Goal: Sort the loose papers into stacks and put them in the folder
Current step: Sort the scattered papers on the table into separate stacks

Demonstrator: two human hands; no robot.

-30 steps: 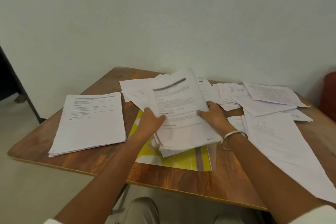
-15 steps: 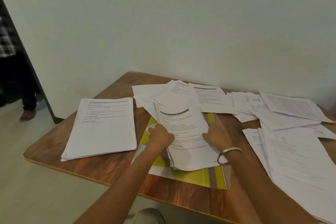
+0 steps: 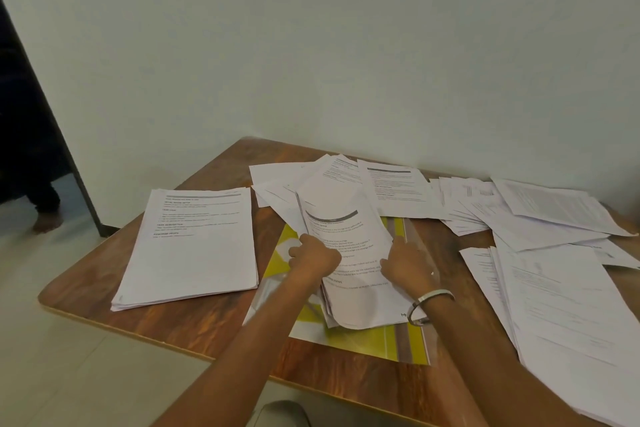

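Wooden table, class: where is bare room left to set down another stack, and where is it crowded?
Bare wood shows along the wooden table's near edge, between the neat white paper stack and the yellow-green plastic folder, and at the far left corner. Crowded: the loose scattered white sheets cover the far and right side.

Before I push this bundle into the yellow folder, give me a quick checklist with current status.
1. Left hand grips the bundle at its left edge: ok.
2. Right hand holds its right edge: ok.
3. Bundle squared up: not ok, lower sheets fan out.
4. Bundle lies over the yellow folder: ok.
5. Clear cover lifted enough for the bundle to slide in: cannot tell.
6. Sorted stack at left lies apart from the folder: ok.
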